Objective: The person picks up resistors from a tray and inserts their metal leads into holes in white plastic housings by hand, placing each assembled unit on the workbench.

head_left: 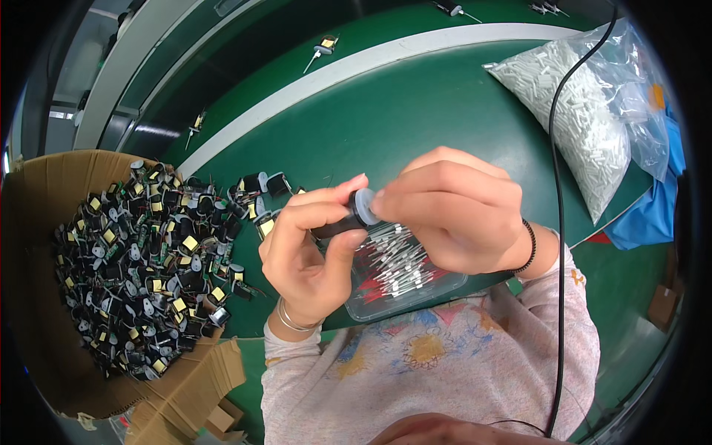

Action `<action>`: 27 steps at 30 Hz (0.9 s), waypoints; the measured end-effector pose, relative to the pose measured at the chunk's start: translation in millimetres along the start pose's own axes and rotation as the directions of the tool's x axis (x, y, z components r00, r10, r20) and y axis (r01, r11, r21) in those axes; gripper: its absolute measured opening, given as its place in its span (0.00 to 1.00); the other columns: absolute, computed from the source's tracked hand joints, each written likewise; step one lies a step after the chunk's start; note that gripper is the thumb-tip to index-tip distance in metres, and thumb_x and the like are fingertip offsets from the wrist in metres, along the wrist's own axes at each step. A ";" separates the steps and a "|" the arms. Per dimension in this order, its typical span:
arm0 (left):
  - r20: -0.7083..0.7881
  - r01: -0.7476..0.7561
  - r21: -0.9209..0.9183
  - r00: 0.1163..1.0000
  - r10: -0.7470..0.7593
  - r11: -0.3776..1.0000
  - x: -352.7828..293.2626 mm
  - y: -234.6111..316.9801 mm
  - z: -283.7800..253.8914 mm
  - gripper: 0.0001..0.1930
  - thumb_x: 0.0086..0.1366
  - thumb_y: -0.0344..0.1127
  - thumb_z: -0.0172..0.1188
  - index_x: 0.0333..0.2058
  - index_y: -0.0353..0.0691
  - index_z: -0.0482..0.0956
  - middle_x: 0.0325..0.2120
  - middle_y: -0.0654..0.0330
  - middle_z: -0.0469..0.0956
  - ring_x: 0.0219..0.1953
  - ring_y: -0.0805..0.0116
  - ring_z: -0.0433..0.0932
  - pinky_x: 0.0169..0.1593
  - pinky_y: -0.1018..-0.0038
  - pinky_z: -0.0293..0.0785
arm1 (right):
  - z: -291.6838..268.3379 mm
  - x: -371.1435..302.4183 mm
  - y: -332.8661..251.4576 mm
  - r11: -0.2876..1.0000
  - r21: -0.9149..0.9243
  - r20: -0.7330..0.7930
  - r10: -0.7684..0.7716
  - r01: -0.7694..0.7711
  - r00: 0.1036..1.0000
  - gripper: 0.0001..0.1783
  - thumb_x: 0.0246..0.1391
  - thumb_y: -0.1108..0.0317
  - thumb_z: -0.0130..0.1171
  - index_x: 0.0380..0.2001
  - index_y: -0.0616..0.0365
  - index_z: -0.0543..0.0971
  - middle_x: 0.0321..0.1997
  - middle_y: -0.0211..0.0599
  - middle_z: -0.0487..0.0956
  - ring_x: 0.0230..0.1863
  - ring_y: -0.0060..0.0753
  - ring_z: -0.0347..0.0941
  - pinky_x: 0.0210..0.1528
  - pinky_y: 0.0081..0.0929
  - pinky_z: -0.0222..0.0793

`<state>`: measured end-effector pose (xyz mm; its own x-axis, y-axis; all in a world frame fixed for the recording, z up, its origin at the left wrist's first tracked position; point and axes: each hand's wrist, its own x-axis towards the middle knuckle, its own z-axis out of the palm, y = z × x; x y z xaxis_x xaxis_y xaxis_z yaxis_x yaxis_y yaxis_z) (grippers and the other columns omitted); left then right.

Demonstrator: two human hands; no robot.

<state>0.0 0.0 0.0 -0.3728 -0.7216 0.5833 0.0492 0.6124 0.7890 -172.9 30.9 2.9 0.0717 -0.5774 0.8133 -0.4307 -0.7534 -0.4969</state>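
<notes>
My left hand (300, 256) is closed round a small black cylindrical part with a grey disc end (363, 208), held up over the bench with the disc turned toward the right. The fingertips of my right hand (463, 204) are pinched together against that disc; whatever they grip is hidden behind the fingers. Below both hands lies a clear plastic tray (360, 315). Inside it are many thin white-sleeved pins or leads (397, 263), with red pieces among them. Several similar black parts with yellow patches (256, 196) lie loose on the bench just beyond my left hand.
A cardboard box (37, 222) at the left is heaped with black parts (148, 274). A clear bag of small white tubes (571, 104) lies at the far right, near blue plastic (656, 215). A black cable (556, 245) hangs down the right side. Spaced parts (324, 48) lie beyond the white rail (334, 70).
</notes>
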 end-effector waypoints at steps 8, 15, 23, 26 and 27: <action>0.006 0.132 0.546 0.987 -0.162 0.827 33.5 -73.6 -33.5 0.21 0.59 0.32 0.58 0.51 0.36 0.67 0.46 0.54 0.75 0.50 0.64 0.72 0.53 0.70 0.65 | 28.4 10.2 117.2 0.686 0.425 0.047 0.636 -0.591 0.771 0.04 0.47 0.75 0.60 0.28 0.62 0.80 0.30 0.30 0.80 0.30 0.20 0.75 0.32 0.19 0.72; 0.217 0.096 0.785 0.883 -0.417 0.612 6.8 -72.8 -73.0 0.11 0.55 0.32 0.58 0.39 0.40 0.78 0.23 0.59 0.76 0.28 0.63 0.72 0.36 0.71 0.68 | -16.2 12.5 332.5 0.160 0.782 0.077 0.934 -0.603 0.348 0.16 0.58 0.72 0.49 0.49 0.66 0.70 0.46 0.45 0.75 0.46 0.33 0.74 0.51 0.28 0.74; 0.333 -0.160 0.885 0.873 -0.356 0.438 -20.6 -70.9 -82.2 0.10 0.42 0.21 0.62 0.26 0.43 0.77 0.28 0.64 0.70 0.35 0.61 0.68 0.40 0.68 0.68 | -25.2 21.2 244.1 0.236 0.700 -0.188 0.971 -0.674 0.144 0.27 0.58 0.66 0.49 0.60 0.58 0.57 0.59 0.49 0.62 0.50 0.45 0.70 0.52 0.31 0.73; 0.404 -0.233 0.873 0.838 -0.367 0.428 -18.6 -81.1 -82.0 0.11 0.41 0.23 0.64 0.26 0.42 0.77 0.31 0.64 0.70 0.39 0.61 0.67 0.42 0.66 0.67 | -34.4 6.5 211.8 0.554 0.370 -0.108 0.823 -0.745 0.558 0.20 0.57 0.66 0.49 0.53 0.57 0.67 0.49 0.38 0.74 0.42 0.29 0.73 0.39 0.23 0.73; 0.411 -0.234 0.870 0.831 -0.376 0.434 -19.2 -79.3 -82.9 0.10 0.40 0.24 0.64 0.25 0.42 0.77 0.31 0.63 0.69 0.39 0.62 0.67 0.41 0.67 0.66 | -24.2 11.1 173.1 0.611 0.307 0.038 0.758 -0.730 0.651 0.17 0.56 0.66 0.50 0.49 0.57 0.72 0.43 0.34 0.78 0.38 0.24 0.74 0.34 0.20 0.72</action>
<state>80.0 -61.5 -57.8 -0.7090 -0.6968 0.1090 -0.6974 0.7156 0.0385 -268.4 -98.3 -66.7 -0.2458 -0.9590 0.1409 -0.0390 -0.1355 -0.9900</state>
